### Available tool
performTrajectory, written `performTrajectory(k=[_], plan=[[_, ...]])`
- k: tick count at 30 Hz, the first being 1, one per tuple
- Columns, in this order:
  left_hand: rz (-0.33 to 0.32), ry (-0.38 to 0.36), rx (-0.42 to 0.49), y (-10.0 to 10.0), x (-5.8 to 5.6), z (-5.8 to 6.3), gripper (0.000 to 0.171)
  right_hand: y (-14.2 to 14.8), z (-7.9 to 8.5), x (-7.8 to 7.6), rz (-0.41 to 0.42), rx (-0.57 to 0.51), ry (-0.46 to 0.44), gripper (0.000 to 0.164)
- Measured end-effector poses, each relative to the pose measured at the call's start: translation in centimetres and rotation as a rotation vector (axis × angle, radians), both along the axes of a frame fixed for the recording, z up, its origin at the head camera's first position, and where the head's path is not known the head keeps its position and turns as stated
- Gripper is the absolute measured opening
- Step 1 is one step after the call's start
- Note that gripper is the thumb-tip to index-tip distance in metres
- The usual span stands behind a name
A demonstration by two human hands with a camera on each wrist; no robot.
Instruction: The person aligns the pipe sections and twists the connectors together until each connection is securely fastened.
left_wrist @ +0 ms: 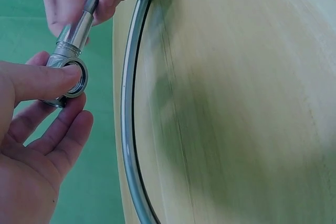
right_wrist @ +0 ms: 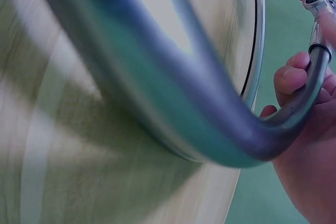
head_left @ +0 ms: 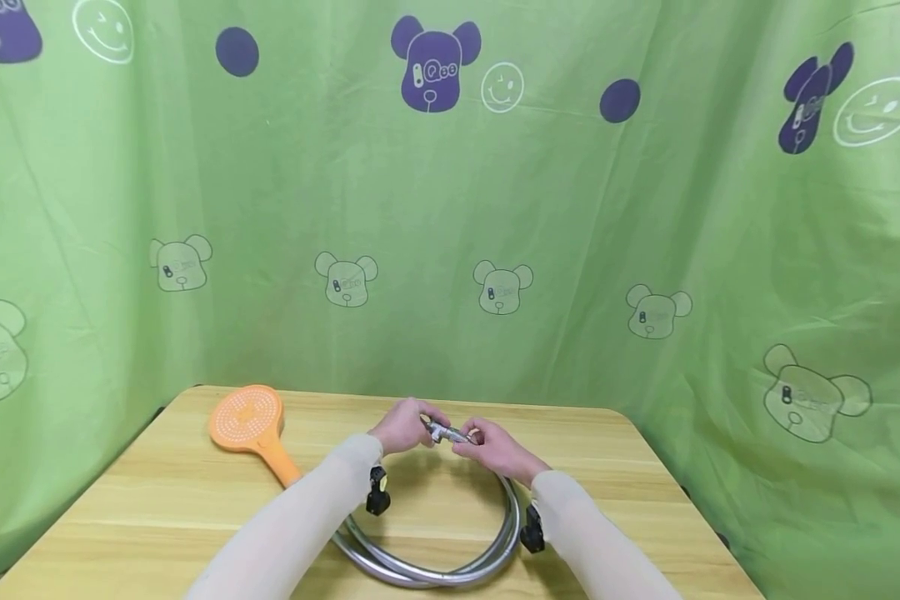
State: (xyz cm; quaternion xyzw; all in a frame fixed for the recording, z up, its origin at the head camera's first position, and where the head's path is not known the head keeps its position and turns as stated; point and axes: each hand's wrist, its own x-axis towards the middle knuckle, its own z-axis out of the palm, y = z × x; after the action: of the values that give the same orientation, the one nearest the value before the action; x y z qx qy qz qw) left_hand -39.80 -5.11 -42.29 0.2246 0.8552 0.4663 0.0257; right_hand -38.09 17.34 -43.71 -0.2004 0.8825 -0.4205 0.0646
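My left hand (head_left: 403, 427) pinches a small chrome tee fitting (left_wrist: 80, 85) between thumb and fingers; one threaded round opening of it faces the left wrist camera. The metal end nut (left_wrist: 79, 31) of a silver shower hose (head_left: 465, 575) meets the fitting, with some thread showing between them. My right hand (head_left: 498, 452) grips the hose just behind that nut, its fingers curled round the hose in the right wrist view. Both hands are raised above the table's far half. The rest of the hose loops below them on the wood.
An orange shower head (head_left: 246, 417) lies at the left of the wooden table (head_left: 607, 467), its handle running toward my left forearm. Part of the hose passes behind that forearm. A green patterned curtain (head_left: 435, 200) surrounds the table at the back and sides.
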Motion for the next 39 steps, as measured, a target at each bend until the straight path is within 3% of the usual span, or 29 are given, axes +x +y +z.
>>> performTrajectory(k=[4,13,19,23,30,39], plan=[[-0.005,-0.002,-0.006,0.13,0.12,0.36,0.043,0.16,0.04,0.07,0.02,-0.004,0.013,0.019],[-0.019,-0.011,-0.009,-0.12,0.14,0.19,0.043,0.42,-0.4,-0.39,0.062,-0.005,-0.043,0.041],[-0.016,-0.027,-0.005,-0.06,0.24,0.62,0.042,0.3,-0.38,-0.28,0.012,-0.034,-0.021,0.024],[-0.023,-0.029,-0.004,-0.13,0.41,0.88,0.04,0.23,-0.35,-0.19,0.024,-0.029,0.012,0.018],[-0.044,-0.002,-0.021,-0.41,0.35,0.82,0.038,0.26,-0.53,-0.31,0.064,-0.031,-0.025,0.034],[-0.035,-0.021,-0.001,-0.49,0.13,0.53,0.036,0.06,-0.44,-0.17,0.036,-0.014,-0.002,0.033]])
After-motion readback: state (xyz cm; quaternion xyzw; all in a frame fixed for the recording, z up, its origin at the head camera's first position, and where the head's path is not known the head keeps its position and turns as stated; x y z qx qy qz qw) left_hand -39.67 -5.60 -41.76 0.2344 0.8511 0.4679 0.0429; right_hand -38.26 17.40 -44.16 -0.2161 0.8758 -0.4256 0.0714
